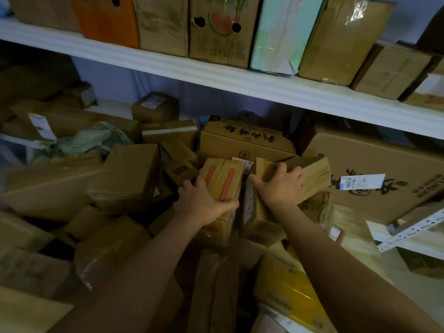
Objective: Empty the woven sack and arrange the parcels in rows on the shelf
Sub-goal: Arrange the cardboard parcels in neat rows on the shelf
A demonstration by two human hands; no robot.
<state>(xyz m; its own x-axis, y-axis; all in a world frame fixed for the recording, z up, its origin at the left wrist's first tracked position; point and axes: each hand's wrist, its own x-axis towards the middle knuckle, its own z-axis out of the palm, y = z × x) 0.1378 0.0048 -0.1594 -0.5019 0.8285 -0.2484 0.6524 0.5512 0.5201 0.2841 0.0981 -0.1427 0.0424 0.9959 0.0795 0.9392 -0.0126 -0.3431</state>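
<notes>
My left hand grips a brown parcel with two orange stripes from its near side, thumb curled over its right edge. My right hand grips the top of a plain brown parcel right beside it. Both parcels stand in the middle of a heap of cardboard parcels on the lower shelf level. A crumpled pale green woven sack lies at the left of the heap, partly buried between boxes.
A white shelf board runs overhead with a row of upright cartons. A large printed carton lies at the right, another printed box behind the hands. A yellow parcel lies below my right arm. A white metal bracket sticks out at right.
</notes>
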